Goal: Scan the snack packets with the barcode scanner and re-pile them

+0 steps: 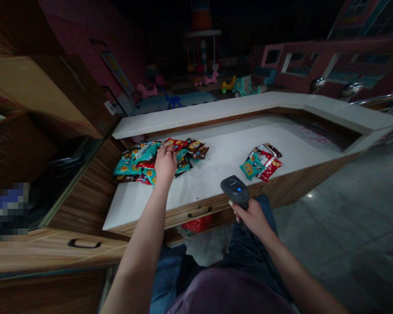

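My left hand point(166, 163) rests on a pile of snack packets point(127, 165) at the left of the counter. Its fingers curl down at the edge of a red snack packet point(176, 143), and the fingertips are partly hidden. Teal, red and brown packets lie overlapping around it. My right hand point(249, 214) is wrapped around the handle of a dark barcode scanner point(235, 188) with a lit blue light. The scanner is held over the counter's front edge. Beyond it, a smaller group of packets point(253, 166), teal, red and brown, lies on the white top.
The white counter point(212, 174) has a raised ledge point(216, 111) along its back. Below are a drawer with a black handle point(199, 212) and a red bag point(197, 223). A wooden cabinet point(85, 196) stands to the left. Toy cars and a blue chair point(172, 100) are behind.
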Available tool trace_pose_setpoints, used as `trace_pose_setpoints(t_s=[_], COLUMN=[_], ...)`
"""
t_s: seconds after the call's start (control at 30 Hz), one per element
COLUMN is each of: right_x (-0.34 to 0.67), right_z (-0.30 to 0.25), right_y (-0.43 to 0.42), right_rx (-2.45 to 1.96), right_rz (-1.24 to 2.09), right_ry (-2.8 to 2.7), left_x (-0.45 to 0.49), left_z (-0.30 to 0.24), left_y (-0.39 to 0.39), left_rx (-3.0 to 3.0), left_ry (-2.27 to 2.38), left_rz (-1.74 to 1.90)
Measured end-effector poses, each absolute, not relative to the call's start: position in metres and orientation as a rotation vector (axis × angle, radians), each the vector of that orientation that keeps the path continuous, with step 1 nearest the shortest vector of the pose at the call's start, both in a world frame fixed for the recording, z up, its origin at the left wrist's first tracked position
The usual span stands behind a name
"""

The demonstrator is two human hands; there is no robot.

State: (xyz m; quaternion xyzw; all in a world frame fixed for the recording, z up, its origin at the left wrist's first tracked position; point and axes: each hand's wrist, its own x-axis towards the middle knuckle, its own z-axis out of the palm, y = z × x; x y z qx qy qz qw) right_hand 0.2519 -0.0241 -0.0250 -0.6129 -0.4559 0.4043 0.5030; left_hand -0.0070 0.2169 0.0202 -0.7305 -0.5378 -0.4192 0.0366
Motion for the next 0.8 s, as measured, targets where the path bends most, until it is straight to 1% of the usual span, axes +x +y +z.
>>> trace_pose_setpoints(t_s=[0.07, 0.17, 0.27, 0.37, 0.5, 0.63, 0.8], right_x=[0.256, 0.263, 0.270, 0.275, 0.284, 0.289, 0.289], right_z=[-0.027, -0.031, -0.036, -0.040, -0.044, -0.045, -0.048], right_y=[-0.025, -0.028, -0.031, -0.035, -0.041, -0.044, -0.044], right_rx=[-1.489, -1.514, -1.531, -1.537, -1.540, -1.533, -1.510], right_rz=[0.966, 0.964, 0.960, 0.961, 0.963, 0.951, 0.942], right_ry=[-1.099, -1.084, -1.046, -1.000, -0.970, -0.929, -0.932], left_x=[-0.003, 0.019, 0.062, 0.121, 0.195, 0.240, 0.247], left_z=[0.018, 0.017, 0.007, -0.019, -0.056, -0.066, -0.061], left_y=[0.215, 0.198, 0.171, 0.146, 0.128, 0.127, 0.134], left_rx=[-2.225, -2.184, -2.340, -2.749, -3.087, -3.188, -3.166], left_ry=[-1.648, -1.576, -1.477, -1.361, -1.312, -1.356, -1.488], left_rz=[-1.297, -1.443, -1.527, -1.449, -1.344, -1.282, -1.183])
